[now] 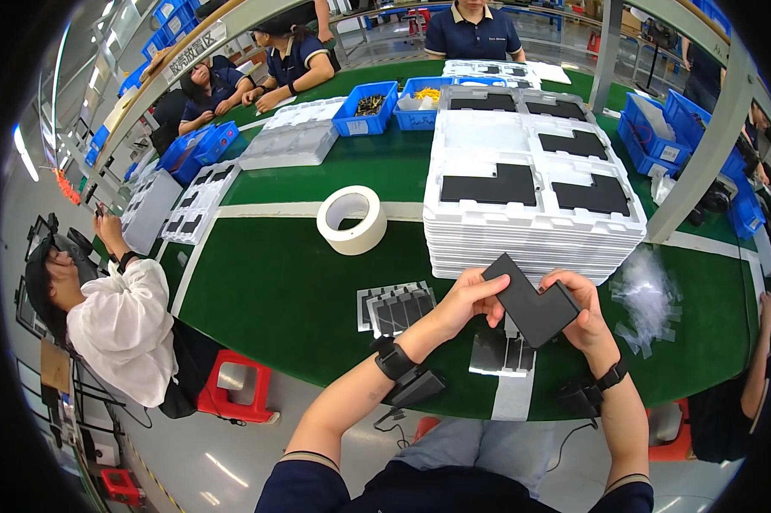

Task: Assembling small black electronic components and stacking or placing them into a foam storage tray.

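A black L-shaped flat piece (532, 306) is held up between my two hands, above the near edge of the green table. My left hand (469, 299) pinches its upper left end, thumb on top. At its right end, my right hand (584, 315) grips the side with thumb and fingers. Below the piece lies a sheet with dark strips (495, 352), partly hidden by it. More sheets with dark strips (396, 308) lie beside my left forearm. Just beyond my hands stands a tall stack of white trays (531, 227), its top tray carrying several similar black pieces (488, 185).
A wide roll of white tape (352, 221) rests left of the stack. Clear plastic film scraps (648, 295) lie to the right. Blue bins (366, 109) and more white trays (293, 141) stand farther back. A metal post (702, 145) rises at right. Several people sit around the table.
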`<control>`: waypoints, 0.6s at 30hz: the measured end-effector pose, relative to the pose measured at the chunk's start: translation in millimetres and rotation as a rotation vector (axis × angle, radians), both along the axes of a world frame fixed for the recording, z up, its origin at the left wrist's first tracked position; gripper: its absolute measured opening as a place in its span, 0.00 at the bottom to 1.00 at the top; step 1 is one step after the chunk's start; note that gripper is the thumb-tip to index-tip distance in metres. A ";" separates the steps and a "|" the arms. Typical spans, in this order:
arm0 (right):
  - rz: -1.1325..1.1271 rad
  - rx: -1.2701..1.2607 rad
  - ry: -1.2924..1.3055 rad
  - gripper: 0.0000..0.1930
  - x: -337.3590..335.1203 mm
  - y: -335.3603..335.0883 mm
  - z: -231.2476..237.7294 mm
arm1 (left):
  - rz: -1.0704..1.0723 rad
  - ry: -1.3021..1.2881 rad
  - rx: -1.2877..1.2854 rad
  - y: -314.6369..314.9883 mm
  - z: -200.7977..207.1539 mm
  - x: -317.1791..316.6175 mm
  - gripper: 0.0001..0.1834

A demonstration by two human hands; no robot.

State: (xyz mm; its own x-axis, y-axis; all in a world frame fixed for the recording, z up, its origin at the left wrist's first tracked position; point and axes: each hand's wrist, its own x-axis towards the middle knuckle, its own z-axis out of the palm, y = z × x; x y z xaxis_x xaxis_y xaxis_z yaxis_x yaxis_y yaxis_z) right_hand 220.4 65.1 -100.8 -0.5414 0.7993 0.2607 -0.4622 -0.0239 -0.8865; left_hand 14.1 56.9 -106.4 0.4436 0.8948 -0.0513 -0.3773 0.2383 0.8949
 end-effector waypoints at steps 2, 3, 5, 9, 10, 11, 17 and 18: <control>-0.003 -0.002 -0.003 0.37 -0.2 -0.4 0.3 | -0.001 0.002 0.003 -0.8 1.0 -0.3 0.16; 0.000 0.000 -0.005 0.37 0.2 -0.3 0.4 | -0.002 0.002 0.006 -1.0 1.6 -0.2 0.16; 0.005 0.001 -0.008 0.37 0.2 -0.7 0.8 | -0.003 0.000 0.004 -1.4 2.7 -0.1 0.16; -0.005 0.010 -0.007 0.37 0.7 0.1 -0.5 | -0.011 0.000 0.007 -1.1 3.2 0.3 0.16; -0.003 0.011 -0.006 0.37 1.0 0.1 -0.6 | -0.011 0.001 0.007 -1.1 3.3 0.4 0.16; -0.002 0.011 -0.006 0.37 1.0 -0.1 -0.1 | -0.009 0.003 0.003 -0.9 3.2 0.6 0.17; -0.011 0.018 -0.007 0.37 0.9 1.1 -1.7 | -0.032 -0.019 0.004 1.3 0.0 -0.9 0.16; -0.005 0.017 -0.006 0.37 1.0 1.2 -1.6 | -0.030 -0.021 0.002 0.9 0.7 -0.8 0.16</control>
State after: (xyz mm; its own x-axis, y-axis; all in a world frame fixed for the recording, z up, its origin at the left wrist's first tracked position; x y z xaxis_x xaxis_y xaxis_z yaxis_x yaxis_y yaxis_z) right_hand 221.4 66.3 -102.4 -0.5387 0.7978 0.2706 -0.4565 -0.0065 -0.8897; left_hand 13.3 57.9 -105.7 0.4713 0.8811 -0.0397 -0.3884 0.2478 0.8875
